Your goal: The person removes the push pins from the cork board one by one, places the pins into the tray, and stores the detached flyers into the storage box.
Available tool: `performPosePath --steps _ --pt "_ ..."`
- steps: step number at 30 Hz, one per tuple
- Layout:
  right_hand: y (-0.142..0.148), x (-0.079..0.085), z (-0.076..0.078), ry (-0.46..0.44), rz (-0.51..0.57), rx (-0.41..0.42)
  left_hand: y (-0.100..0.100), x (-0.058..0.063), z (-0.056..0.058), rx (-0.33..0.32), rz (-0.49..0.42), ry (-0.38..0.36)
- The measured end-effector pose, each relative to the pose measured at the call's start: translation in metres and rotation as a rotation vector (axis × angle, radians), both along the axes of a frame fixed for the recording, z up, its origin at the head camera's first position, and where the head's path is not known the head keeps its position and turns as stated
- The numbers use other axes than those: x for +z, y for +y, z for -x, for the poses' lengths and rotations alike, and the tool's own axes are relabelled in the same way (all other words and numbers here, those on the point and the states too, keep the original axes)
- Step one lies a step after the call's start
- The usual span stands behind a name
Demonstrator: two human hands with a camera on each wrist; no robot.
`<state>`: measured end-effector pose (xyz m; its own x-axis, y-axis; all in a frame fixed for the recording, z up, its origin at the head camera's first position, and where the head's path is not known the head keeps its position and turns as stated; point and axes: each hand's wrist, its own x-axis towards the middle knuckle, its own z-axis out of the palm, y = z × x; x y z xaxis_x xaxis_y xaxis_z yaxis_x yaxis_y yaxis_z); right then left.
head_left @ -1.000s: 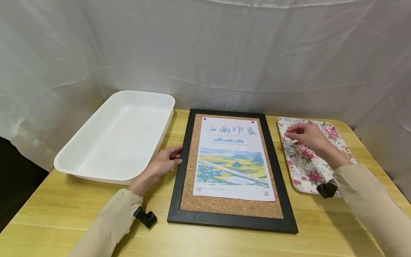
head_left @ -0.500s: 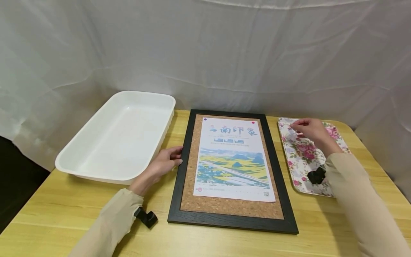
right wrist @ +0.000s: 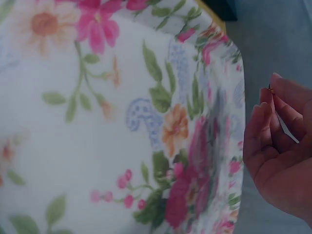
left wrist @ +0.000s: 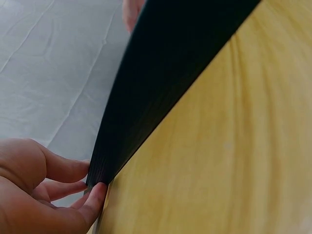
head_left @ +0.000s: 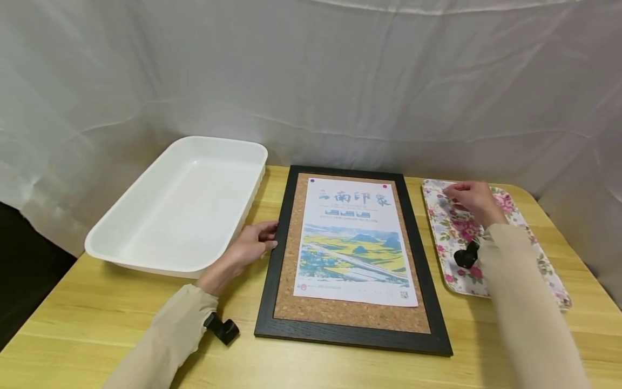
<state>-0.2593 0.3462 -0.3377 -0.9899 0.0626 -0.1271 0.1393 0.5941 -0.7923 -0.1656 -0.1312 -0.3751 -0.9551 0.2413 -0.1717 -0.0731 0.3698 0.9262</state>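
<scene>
A black-framed corkboard (head_left: pixel 352 315) lies flat on the table, bearing a printed landscape poster (head_left: pixel 355 254) fixed by a dark blue pin (head_left: pixel 312 181) and a red pin (head_left: pixel 385 186) at its top corners. My left hand (head_left: pixel 252 243) holds the board's left edge; in the left wrist view thumb and fingertips meet the black frame (left wrist: pixel 141 97). Above the flowered tray (head_left: pixel 444 254), my right hand (head_left: pixel 476 201) pinches a tiny gold-coloured tack (right wrist: pixel 271 89) between thumb and fingertip, most of it hidden. The right wrist view shows the hand beside the tray's rim (right wrist: pixel 239 146).
A deep white plastic basin (head_left: pixel 180 200) stands at the left, close to my left forearm. The light wooden table (head_left: pixel 233 367) carries everything, and a pale cloth (head_left: pixel 311 81) hangs behind its back edge.
My right hand has shifted slightly to the right over the flowered tray, while its wrist and sleeve have swung leftward. The left hand keeps its place on the corkboard's edge.
</scene>
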Motion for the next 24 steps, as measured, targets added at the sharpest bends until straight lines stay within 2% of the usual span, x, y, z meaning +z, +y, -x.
performPosePath --steps 12,24 --pt "0.010 -0.020 0.005 -0.119 0.036 -0.096 0.001 0.002 0.000 0.007 0.005 -0.003" --pt "0.012 -0.027 0.012 -0.116 0.056 -0.124 0.000 0.003 0.001 -0.003 0.004 -0.016"
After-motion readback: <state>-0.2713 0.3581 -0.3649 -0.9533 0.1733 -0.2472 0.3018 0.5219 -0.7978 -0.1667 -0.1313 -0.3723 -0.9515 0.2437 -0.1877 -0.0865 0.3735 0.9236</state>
